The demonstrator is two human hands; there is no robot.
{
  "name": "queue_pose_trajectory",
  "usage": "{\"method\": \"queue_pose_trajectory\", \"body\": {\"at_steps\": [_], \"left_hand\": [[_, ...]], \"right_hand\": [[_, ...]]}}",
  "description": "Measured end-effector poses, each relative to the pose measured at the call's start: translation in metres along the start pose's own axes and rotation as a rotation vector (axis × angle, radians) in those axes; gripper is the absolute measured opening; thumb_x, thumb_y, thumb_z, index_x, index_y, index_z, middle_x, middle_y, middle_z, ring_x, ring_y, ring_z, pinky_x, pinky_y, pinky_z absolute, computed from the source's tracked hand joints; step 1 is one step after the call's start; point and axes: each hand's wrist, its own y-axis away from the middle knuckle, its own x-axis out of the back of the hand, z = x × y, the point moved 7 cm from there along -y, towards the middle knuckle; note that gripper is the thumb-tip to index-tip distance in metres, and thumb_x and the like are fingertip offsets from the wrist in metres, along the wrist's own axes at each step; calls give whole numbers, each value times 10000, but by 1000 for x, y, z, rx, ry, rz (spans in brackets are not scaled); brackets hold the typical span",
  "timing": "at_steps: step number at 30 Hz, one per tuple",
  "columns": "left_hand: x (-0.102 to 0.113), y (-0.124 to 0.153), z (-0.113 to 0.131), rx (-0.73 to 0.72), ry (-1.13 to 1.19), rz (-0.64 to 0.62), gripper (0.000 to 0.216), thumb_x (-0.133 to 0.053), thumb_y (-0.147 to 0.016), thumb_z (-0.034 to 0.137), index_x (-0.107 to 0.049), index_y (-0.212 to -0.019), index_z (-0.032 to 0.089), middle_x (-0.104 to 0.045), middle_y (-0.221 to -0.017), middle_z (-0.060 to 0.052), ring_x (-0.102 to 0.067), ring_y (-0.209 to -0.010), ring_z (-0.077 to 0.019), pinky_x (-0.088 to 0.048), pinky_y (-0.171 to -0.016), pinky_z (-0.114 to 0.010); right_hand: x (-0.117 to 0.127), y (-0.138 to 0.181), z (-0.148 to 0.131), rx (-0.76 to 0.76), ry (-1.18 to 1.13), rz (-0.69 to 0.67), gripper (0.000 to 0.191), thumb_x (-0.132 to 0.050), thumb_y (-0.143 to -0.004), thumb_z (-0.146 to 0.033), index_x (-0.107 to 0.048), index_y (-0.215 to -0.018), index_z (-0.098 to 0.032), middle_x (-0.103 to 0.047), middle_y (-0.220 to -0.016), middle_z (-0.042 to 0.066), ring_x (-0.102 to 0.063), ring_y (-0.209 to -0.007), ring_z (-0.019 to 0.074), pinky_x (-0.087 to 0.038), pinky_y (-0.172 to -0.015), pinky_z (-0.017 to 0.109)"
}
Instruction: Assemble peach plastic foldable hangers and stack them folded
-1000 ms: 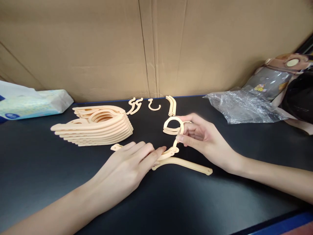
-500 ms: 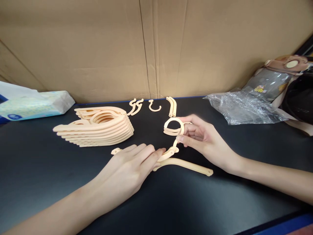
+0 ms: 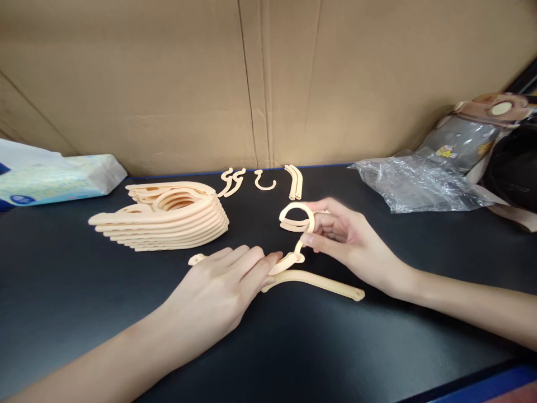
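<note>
My left hand (image 3: 229, 285) is closed over a cream plastic hanger arm (image 3: 289, 262), covering most of it; one end (image 3: 196, 259) pokes out to the left. Between the thumb and fingers of my right hand (image 3: 342, 232) is a curved hanger hook (image 3: 309, 224), its foot meeting the arm's right end. Whether the two are joined I cannot tell. Just below, another hanger arm (image 3: 321, 282) lies on the black table, its left end close to my left fingertips. Behind the held hook, further curved cream pieces (image 3: 291, 225) rest on the table, partly hidden by my right fingers.
A stack of folded cream hangers (image 3: 184, 224) stands at left. Loose hooks (image 3: 265, 182) and short arms (image 3: 296, 182) lie along the back. A tissue pack (image 3: 67, 179) is far left; a crumpled clear bag (image 3: 419, 182) and a bottle (image 3: 465, 140) are at right, before a cardboard wall (image 3: 168, 84).
Both hands keep their grips, and the hook and arm stay together. The whole view has shifted very slightly; the hook's angle looks almost the same.
</note>
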Motion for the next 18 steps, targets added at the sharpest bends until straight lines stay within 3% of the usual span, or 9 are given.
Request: {"method": "queue_pose_trajectory", "body": {"at_steps": [18], "left_hand": [[4,1,-7,112,36,30,190,-379,-998,184,-556,-1061,156,-633,-844,-27,-591,-659,-162,-386,-526,-282]], "right_hand": [[-2,2,-1,16,-33,2,298,-673,-861,-263,-418,-1014,-244,-694,-776,-44,-675,-749,154,-537,-760,344]]}}
